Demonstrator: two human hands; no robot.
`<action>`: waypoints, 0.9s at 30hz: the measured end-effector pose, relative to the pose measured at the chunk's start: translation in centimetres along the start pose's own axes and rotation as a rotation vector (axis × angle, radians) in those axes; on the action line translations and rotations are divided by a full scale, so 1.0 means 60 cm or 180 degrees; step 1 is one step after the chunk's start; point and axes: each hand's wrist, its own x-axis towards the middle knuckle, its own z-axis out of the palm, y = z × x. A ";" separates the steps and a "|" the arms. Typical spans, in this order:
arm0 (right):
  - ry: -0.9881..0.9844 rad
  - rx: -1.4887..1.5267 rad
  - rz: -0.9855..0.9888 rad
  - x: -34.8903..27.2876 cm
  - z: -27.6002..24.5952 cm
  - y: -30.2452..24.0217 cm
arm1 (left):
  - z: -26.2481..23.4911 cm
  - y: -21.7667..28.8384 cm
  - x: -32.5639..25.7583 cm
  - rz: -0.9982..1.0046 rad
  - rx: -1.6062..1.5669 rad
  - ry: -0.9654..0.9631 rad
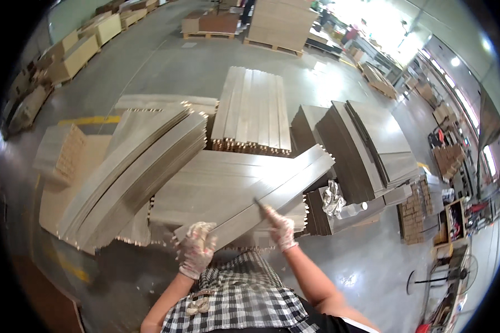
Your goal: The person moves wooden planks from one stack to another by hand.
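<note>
A long grey board (294,175) lies slantwise across a wide stack of grey panels (205,180), with a thin dark line along its length. My left hand (196,250), in a patterned work glove, is closed around the board's near left end. In a matching glove, my right hand (281,228) is closed on a short, dark, thin tool (257,203). The tool's tip rests on or just above the board's face. I cannot make out its exact kind, since the fingers cover most of it.
Curved grey strips (144,172) are piled at the left; narrow boards (250,108) are stacked beyond the middle. Dark-edged panels (366,144) stand at the right beside crumpled silver wrap (333,198). A fan (465,273) stands far right; large cartons (280,22) sit on pallets behind.
</note>
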 end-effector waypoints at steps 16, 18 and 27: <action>0.1279 -0.1744 0.1061 0.363 -0.380 0.354 | 0.130 0.135 0.157 0.0096 0.1685 -0.1644; 0.1362 -0.1070 0.0879 0.361 -0.372 0.374 | 0.129 0.144 0.166 0.0077 0.1750 -0.1784; 0.1290 0.1010 0.0669 0.341 -0.374 0.319 | 0.137 0.184 0.166 0.0702 0.2274 -0.0975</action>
